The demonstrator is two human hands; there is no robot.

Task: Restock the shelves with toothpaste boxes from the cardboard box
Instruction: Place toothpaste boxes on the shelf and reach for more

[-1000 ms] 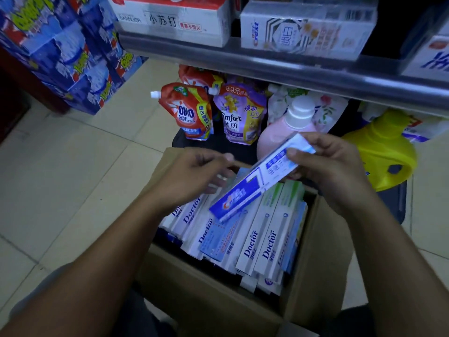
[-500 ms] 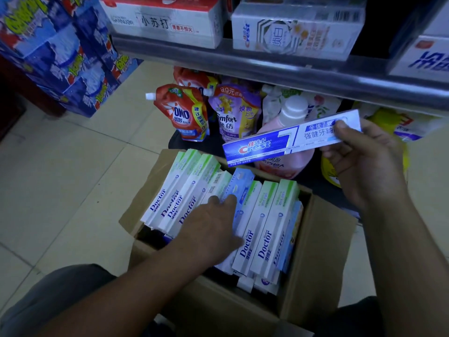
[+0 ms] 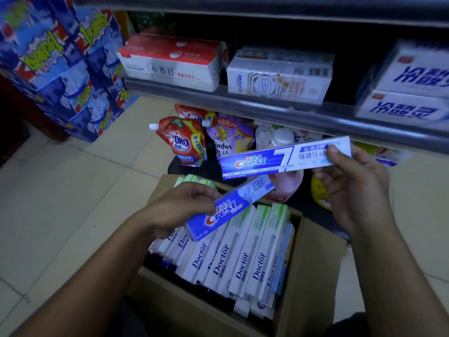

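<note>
Left hand (image 3: pixel 179 209) raised Crest box (image 3: pixel 230 207) from carton (image 3: pixel 315 263), fingers (image 3: pixel 201 190) round lower end.

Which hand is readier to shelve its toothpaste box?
Right, probably. The right hand holds its long blue-and-white Crest box up near the grey metal shelf; the left hand holds a blue Crest box low over the brown cardboard box.

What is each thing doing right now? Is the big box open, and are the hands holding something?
cardboard box: open, nearly full.
white toothpaste boxes: lying packed side by side in the cardboard box.
left hand: grips a tilted blue toothpaste box above the cardboard box.
right hand: pinches the end of a long toothpaste box, held roughly level.
red pouch: standing, cap on.
</note>
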